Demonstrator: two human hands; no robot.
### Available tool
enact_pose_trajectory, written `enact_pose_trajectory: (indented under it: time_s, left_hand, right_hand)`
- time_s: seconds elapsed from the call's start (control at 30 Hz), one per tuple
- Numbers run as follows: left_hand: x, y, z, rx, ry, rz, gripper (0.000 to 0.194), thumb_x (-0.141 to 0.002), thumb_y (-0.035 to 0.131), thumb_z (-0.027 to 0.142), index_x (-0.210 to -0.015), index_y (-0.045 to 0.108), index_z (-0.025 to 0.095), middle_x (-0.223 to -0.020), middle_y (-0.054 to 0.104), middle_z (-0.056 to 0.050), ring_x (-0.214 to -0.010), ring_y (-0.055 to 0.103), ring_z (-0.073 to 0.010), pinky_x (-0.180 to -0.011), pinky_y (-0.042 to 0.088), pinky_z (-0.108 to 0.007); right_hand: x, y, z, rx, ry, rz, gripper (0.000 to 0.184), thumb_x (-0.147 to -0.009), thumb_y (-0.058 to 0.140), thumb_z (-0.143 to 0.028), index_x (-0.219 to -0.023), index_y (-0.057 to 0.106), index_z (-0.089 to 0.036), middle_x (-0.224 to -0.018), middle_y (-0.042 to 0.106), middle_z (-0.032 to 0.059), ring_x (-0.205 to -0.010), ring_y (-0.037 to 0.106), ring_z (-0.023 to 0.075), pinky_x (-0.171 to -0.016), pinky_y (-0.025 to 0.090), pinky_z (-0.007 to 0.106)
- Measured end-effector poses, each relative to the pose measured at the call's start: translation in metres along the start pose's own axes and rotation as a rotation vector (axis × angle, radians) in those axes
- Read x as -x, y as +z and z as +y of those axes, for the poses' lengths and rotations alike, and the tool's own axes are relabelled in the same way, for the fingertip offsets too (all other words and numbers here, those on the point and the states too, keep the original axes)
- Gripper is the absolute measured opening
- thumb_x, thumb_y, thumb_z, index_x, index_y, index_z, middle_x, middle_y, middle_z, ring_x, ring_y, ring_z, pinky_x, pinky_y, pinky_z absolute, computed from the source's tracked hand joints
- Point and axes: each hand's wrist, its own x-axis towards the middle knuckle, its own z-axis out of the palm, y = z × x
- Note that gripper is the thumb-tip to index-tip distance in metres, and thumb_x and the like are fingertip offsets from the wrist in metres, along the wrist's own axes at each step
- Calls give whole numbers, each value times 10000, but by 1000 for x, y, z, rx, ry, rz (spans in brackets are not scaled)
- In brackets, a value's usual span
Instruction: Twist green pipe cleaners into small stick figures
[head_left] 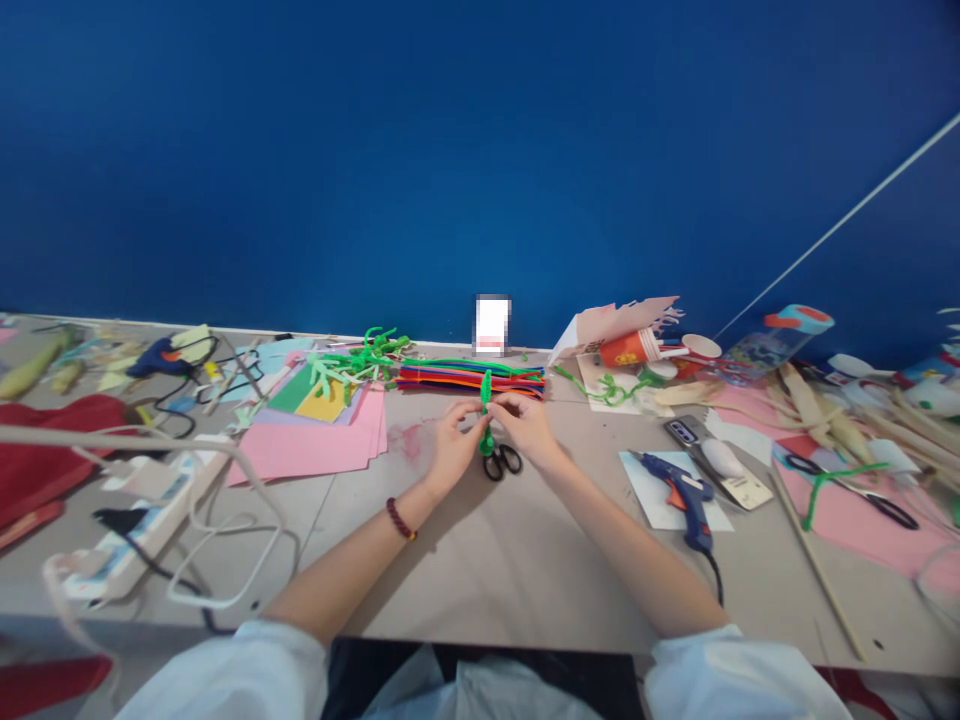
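Between my two hands a green pipe cleaner (487, 386) stands upright, with a looped or twisted lower end. My left hand (455, 438) pinches it from the left, a dark red beaded bracelet on that wrist. From the other side my right hand (526, 424) pinches it too, the fingertips of both hands almost meeting. Just below them on the table lie scissors with black handles (502, 462); their blades are hidden. Behind my hands rests a bundle of multicoloured pipe cleaners (442, 378).
Shaped green pipe cleaners (367, 355) lie on coloured paper (307, 448) at left. A power strip (142, 530) with tangled cables is nearer me. To the right are a blue glue gun (686, 490), a phone (694, 440), a paper cup (630, 348) and a wooden stick (817, 565).
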Motion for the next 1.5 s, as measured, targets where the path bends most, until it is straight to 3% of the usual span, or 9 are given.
enact_pose_trajectory:
  time_s: [0.2, 0.4, 0.5, 0.7, 0.93, 1.03, 1.17, 1.33, 1.5]
  left_hand:
    - [-1, 0, 1, 116, -90, -44, 97, -691, 709, 281, -749, 721, 203, -820, 718, -56, -847, 630, -212, -889, 455, -368]
    - [-1, 1, 5, 165, -187, -95, 140, -660, 738, 300, -741, 732, 186, -763, 717, -35, -750, 615, -177, -748, 465, -299]
    - [-4, -2, 3, 234, -261, -192, 189, -650, 764, 337, -748, 737, 178, -731, 699, -21, -677, 581, -138, -663, 445, -260]
    - [-6, -10, -4, 471, -454, -503, 329, -577, 833, 421, -713, 725, 141, -603, 623, -2, -533, 508, -77, -537, 385, -203]
    - [3, -15, -11, 648, -535, -899, 333, -584, 829, 435, -715, 739, 142, -746, 695, -87, -696, 628, -176, -705, 475, -294]
    - [5, -16, -17, 709, -556, -946, 311, -573, 832, 422, -670, 725, 147, -702, 683, -78, -689, 632, -189, -702, 481, -306]
    - [2, -14, -15, 734, -640, -801, 332, -538, 843, 413, -673, 713, 140, -671, 687, -71, -615, 626, -176, -643, 481, -289]
    - [-8, -6, -11, 767, -671, -410, 283, -713, 671, 425, -678, 703, 146, -662, 682, -57, -600, 612, -157, -628, 489, -280]
    - [-14, -8, -15, 384, -312, 73, 320, -819, 491, 401, -721, 688, 168, -800, 683, -69, -796, 626, -179, -722, 474, -291]
  right_hand:
    - [-6, -20, -14, 208, -167, -248, 153, -778, 586, -316, -802, 657, -182, -877, 664, 63, -817, 574, 181, -739, 428, 308]
    - [-9, -29, -23, 524, -494, -235, 126, -818, 518, -168, -768, 630, -199, -848, 663, 79, -860, 550, 217, -811, 423, 371]
    - [-9, -31, -25, 610, -558, -250, 146, -846, 499, -166, -756, 609, -194, -845, 647, 91, -839, 537, 222, -801, 415, 379]
    - [-4, -40, -42, 488, -423, -379, 101, -843, 529, -193, -762, 589, -197, -832, 622, 51, -843, 550, 193, -785, 431, 333]
    - [6, -50, -61, 194, -89, -794, 164, -864, 563, -341, -808, 580, -189, -746, 647, 7, -679, 601, 144, -646, 467, 269]
    - [8, -48, -62, 106, -11, -849, 191, -855, 584, -367, -809, 575, -182, -755, 655, 7, -665, 614, 139, -628, 475, 263]
    - [6, -43, -54, 51, -6, -753, 202, -829, 615, -372, -809, 565, -176, -739, 631, 0, -646, 588, 125, -617, 467, 252]
    - [0, -42, -39, 60, -35, -524, 172, -793, 630, -341, -821, 580, -178, -769, 615, 1, -705, 581, 134, -668, 463, 265]
    - [-7, -40, -27, 183, -108, -264, 155, -755, 620, -315, -798, 591, -169, -768, 610, 9, -667, 526, 126, -641, 430, 267]
